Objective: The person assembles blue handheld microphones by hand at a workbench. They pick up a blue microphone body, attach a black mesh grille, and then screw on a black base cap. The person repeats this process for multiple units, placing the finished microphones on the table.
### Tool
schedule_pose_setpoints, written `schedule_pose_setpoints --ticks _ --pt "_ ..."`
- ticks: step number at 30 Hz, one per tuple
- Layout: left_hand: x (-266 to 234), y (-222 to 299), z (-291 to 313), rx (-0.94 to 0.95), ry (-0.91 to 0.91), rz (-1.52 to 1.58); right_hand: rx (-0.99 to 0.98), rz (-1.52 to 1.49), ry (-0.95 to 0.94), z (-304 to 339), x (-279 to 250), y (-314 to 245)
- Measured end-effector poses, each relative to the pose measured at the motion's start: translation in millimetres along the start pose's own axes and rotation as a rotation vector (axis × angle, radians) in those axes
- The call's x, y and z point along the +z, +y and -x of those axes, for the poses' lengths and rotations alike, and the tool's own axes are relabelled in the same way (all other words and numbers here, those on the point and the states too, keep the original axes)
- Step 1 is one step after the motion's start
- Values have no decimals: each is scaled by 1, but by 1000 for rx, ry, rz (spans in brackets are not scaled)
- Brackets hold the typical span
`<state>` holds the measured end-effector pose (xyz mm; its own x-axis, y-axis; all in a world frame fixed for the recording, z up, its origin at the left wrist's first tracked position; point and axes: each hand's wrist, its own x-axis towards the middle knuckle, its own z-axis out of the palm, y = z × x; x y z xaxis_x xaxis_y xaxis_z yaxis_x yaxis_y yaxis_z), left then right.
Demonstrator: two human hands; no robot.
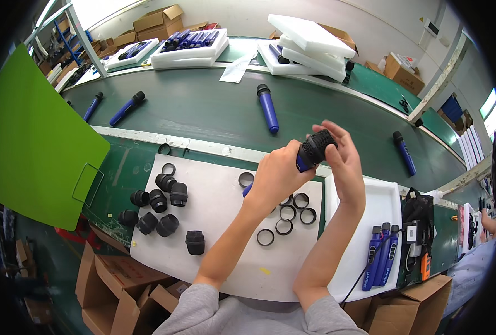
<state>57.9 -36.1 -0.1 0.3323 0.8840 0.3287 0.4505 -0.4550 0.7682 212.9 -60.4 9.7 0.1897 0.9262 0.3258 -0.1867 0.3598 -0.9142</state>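
- Mic [316,149]: raised over the white sheet [234,276], tilted, black mesh head up toward the right.
- Left hand [280,170]: grip clamped round its blue body. If that grip slackened while the head was turned, the body could spin or slip.
- Right hand [344,159]: thumb and fingers about the mesh head; I cannot tell how firmly that grip is closed. An uneven push could seat a part crooked.
- Rings [287,212]: loose between the forearms; a dropped mic or low wrist could scatter them.
- Lone black head [195,242]: just beside the left forearm, which could knock it over or roll it away.
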Motion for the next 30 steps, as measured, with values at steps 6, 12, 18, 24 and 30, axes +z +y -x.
schedule_pose_setpoints --ticks 6,12,18,24,30 --pt "-5 4 1 -52 -50 79 11 161 -119 2 -10 -13" --pt "1 1 1 18 36 -18 24 143 9 1 -1 -7" --pt "-1 4 2 -29 -53 10 40 106 -84 2 -8 -15" --pt "3 0 3 34 68 -92 84 222 -15 2 -10 -10" --pt "-5 5 2 -18 -22 -66 18 11 -129 4 -9 -20"
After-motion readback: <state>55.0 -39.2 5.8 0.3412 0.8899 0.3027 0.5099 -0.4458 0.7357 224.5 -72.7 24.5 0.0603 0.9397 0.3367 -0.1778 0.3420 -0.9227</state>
